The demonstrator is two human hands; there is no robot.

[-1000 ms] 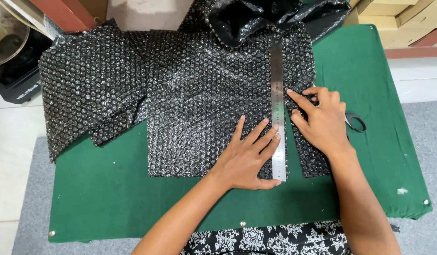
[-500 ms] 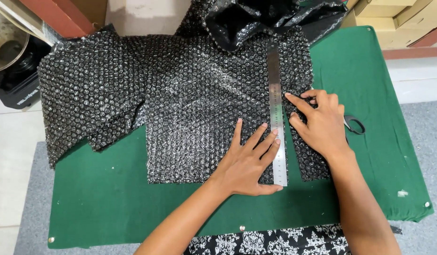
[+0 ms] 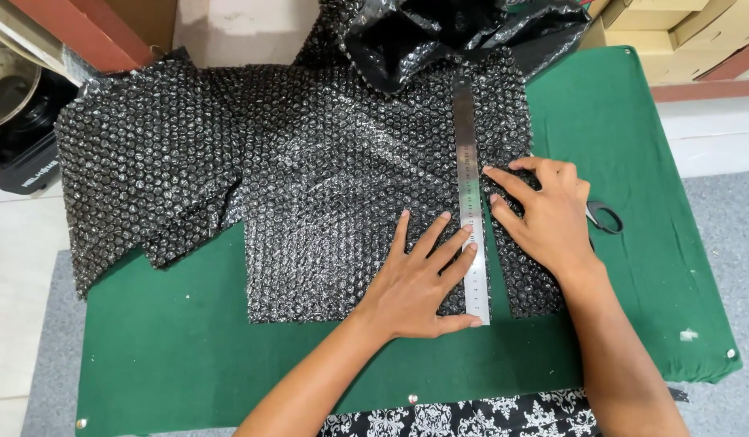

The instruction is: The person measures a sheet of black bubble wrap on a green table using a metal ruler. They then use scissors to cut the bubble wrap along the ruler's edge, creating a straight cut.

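A sheet of black bubble wrap point(image 3: 309, 202) lies spread over a table covered in green cloth point(image 3: 164, 364), reaching from the 9 o'clock side across the middle to about 2 o'clock; its near edge ends short of the table's front, leaving bare green at 6 and 7 o'clock. A long steel ruler point(image 3: 471, 202) lies on the wrap, running from 12 o'clock down toward 6 o'clock, its lower end level with the wrap's near edge. The left hand point(image 3: 419, 283) lies flat, palm down, on the wrap just left of the ruler, at about 6 o'clock from the centre; its fingers are spread wide, with the fingertips point(image 3: 469, 229) resting on the ruler's lower half and the thumb stretched along the wrap's near edge to touch the ruler's foot. The right hand point(image 3: 548, 214) lies on the wrap just right of the ruler, at about 3 o'clock; its fingers are loosely spread and point toward the ruler's right edge, the forefinger tip close against it; whether it holds anything small I cannot tell. Black-handled scissors point(image 3: 605, 217) peek out from behind that hand on the cloth; crumpled black plastic film point(image 3: 463, 28) sits heaped at 12 o'clock; cardboard boxes point(image 3: 674, 20) stand at 1 o'clock beyond the table.
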